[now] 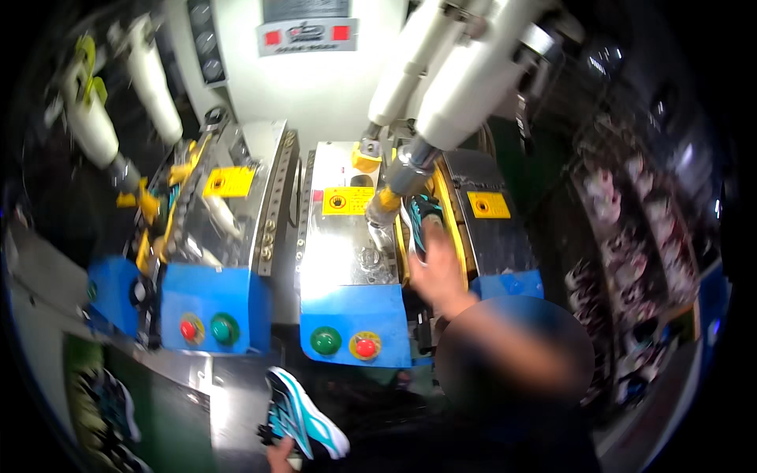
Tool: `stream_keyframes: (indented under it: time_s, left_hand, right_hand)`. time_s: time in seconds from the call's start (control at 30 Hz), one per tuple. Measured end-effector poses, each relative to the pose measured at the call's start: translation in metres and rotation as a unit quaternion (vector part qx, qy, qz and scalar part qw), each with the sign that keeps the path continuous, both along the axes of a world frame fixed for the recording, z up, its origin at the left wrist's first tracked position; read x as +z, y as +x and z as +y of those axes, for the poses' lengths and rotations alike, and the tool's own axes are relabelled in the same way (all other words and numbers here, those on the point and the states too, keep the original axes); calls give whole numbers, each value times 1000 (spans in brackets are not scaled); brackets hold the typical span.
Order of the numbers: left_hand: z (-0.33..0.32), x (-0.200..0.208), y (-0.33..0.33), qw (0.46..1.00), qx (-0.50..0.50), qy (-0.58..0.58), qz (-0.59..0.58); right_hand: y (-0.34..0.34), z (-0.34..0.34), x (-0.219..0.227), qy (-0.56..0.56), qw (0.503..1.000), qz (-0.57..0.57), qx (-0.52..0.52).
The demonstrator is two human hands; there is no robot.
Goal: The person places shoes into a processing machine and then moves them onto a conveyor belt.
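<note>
White cylinders (465, 91) overhang the far shoe (415, 222) in the machine (315, 91); racked shoes (623, 256) stand at right. Blur obscures the right hand (441, 272) at the far shoe: whether its fingers grip cannot be told. The left hand (281, 456), partly cut off, clamps the near shoe (303, 418).

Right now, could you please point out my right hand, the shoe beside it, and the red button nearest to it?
Right hand (438, 272): head view, on its blurred back.
Shoe (415, 225): head view, on the teal-and-black upper.
Red button (365, 347): head view, on the round cap.
</note>
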State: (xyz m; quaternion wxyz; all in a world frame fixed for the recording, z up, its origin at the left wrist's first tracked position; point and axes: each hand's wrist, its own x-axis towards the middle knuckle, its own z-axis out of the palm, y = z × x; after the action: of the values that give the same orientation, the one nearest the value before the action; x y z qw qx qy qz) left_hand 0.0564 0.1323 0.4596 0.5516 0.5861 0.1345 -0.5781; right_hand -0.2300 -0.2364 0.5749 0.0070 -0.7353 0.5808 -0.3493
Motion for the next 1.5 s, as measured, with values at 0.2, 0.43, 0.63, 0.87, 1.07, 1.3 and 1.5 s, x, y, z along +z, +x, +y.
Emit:
stream_keyframes:
  time_s: [0.2,0.43,0.63,0.87,1.07,1.3,1.5]
  left_hand:
    - [-33,34,-9,998,-29,-7,-49]
    - [20,50,-39,975,84,26,-206]
    - [46,71,-67,965,187,10,-182]
    - [115,-89,-40,790,95,252,-551]
    - [152,-28,-44,815,63,240,-524]
    - [280,-13,14,877,82,332,-338]
    - [287,-43,16,848,157,316,-395]
  right_hand:
    - [162,69,-31,-10,948,55,314]
    - [187,107,-45,-8,874,-101,475]
    - [95,255,-155,485,688,-103,530]
    - [122,229,-127,439,625,1,646]
    - [186,244,-92,753,518,-153,377]
    - [271,398,-151,550,726,3,413]
    - [272,424,-179,467,716,113,507]
